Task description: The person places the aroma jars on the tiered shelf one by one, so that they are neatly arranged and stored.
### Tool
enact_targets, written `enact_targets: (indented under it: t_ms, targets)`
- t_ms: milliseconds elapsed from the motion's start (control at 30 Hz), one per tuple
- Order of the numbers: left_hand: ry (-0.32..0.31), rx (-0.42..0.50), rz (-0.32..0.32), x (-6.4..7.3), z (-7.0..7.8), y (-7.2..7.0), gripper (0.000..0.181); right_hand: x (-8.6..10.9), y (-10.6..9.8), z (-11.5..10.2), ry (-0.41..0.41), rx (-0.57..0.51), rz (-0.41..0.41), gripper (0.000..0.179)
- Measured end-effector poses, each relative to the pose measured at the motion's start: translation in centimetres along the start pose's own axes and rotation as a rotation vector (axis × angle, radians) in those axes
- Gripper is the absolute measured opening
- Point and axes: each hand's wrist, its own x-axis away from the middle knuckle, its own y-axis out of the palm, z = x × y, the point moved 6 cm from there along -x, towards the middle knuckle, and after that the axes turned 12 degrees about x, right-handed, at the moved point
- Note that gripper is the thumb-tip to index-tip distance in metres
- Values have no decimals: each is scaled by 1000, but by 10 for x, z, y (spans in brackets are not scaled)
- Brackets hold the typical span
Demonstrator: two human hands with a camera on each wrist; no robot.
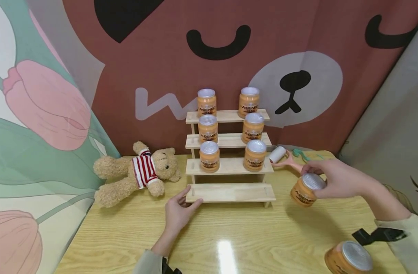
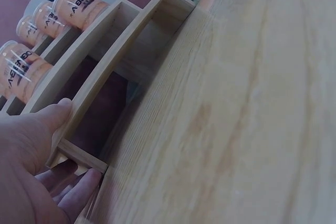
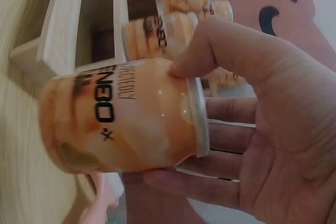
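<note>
A stepped wooden display rack [image 1: 231, 192] stands on the table, its lowest tier bare. My left hand [image 1: 178, 209] grips the left end of that tier; in the left wrist view the thumb lies on the tier's edge and fingers [image 2: 81, 195] curl by its end support. Off the rack's right side, my right hand [image 1: 335, 179] holds an orange can [image 1: 303, 192] with a silver lid, tilted and raised above the table. The right wrist view shows thumb and fingers round the lid end of this can [image 3: 126, 116]. Several matching cans [image 1: 255, 156] stand in two columns on the upper tiers.
Another orange can [image 1: 347, 258] stands at the table's front right. A teddy bear [image 1: 144, 171] in a striped shirt lies left of the rack. Pink-handled scissors [image 1: 289, 161], a white roll [image 1: 277, 154] and a green ribbon-like piece [image 1: 299, 154] lie behind right. A printed curtain [image 1: 154, 68] hangs behind.
</note>
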Motion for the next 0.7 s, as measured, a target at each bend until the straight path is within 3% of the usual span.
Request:
enact_targets:
  t_ms: [300,500,700]
  targets:
    - [8,18,-7,-1,-1,0,65,-35,-14,-33,-42,100,164,45]
    - [-31,16,-7,0,-2,0,67,-54,-16,-57,-98,15,185,46]
    - [-29,25,-14,-1,-1,1,67,-71,-15,-83,-136,-65,193,45]
